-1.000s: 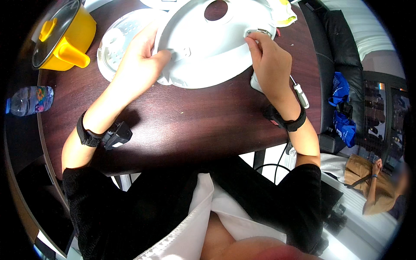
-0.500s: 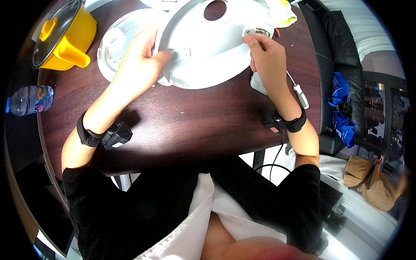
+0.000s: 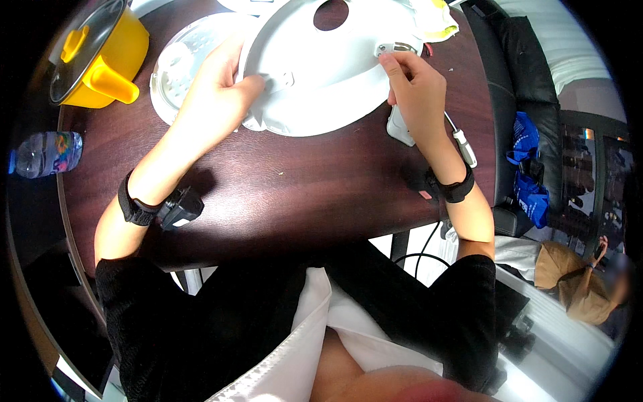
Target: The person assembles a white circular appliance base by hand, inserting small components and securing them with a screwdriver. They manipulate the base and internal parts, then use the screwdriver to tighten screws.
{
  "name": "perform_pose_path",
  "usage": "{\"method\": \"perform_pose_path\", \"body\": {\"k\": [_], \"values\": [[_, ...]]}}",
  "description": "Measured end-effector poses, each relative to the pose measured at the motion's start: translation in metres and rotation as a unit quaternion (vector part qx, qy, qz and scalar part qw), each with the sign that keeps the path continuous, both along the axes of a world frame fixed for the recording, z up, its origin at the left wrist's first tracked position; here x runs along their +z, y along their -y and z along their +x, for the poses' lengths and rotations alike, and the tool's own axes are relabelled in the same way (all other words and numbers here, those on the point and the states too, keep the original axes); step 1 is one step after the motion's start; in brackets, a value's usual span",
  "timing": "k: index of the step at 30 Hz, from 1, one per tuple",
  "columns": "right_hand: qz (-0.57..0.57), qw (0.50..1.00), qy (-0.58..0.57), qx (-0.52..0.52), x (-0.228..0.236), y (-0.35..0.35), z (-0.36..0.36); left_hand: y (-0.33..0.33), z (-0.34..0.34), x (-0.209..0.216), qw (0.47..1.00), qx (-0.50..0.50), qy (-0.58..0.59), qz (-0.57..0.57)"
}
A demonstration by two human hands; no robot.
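A large round white plastic housing with a round hole leans over the far middle of the table. My left hand grips its left rim, thumb on the inner face and fingers hidden behind. At the housing's right side is a small metal piece. Just below that piece, my right hand is closed in a pinch, thumb against forefinger; whatever lies between the fingertips is too small or hidden to make out. A white block-shaped object lies under my right hand, beside a screwdriver with a pale handle.
A clear perforated disc lies behind my left hand. At the far left stands a yellow pot with a glass lid, and nearer, a water bottle. A white and yellow-green packet sits far right. Another person is beyond the table's right side.
My right hand has turned slightly and shifted a little to the right. The housing has tipped very slightly, while my left hand keeps its grip. The other person's arm has moved.
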State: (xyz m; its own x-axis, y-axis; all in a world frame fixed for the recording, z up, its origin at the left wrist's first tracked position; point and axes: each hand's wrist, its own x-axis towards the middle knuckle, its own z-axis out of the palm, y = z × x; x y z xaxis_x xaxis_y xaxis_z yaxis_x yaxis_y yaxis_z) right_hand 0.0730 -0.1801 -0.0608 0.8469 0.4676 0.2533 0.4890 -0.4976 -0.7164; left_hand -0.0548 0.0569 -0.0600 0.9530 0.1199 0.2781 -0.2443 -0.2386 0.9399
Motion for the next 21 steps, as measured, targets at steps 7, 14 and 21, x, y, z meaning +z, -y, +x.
{"method": "perform_pose_path", "body": {"k": [7, 14, 21], "values": [[-0.096, 0.955, 0.278, 0.043, -0.001, 0.002, 0.003, 0.000, 0.000, 0.000, 0.999, -0.006, -0.011, -0.030], [-0.140, 0.930, 0.338, 0.032, 0.000, -0.001, 0.000, -0.003, 0.001, -0.003, 1.000, -0.010, 0.001, -0.007], [-0.106, 0.946, 0.305, 0.002, -0.004, -0.009, -0.004, -0.002, 0.000, -0.001, 1.000, -0.008, -0.009, -0.002]]}}
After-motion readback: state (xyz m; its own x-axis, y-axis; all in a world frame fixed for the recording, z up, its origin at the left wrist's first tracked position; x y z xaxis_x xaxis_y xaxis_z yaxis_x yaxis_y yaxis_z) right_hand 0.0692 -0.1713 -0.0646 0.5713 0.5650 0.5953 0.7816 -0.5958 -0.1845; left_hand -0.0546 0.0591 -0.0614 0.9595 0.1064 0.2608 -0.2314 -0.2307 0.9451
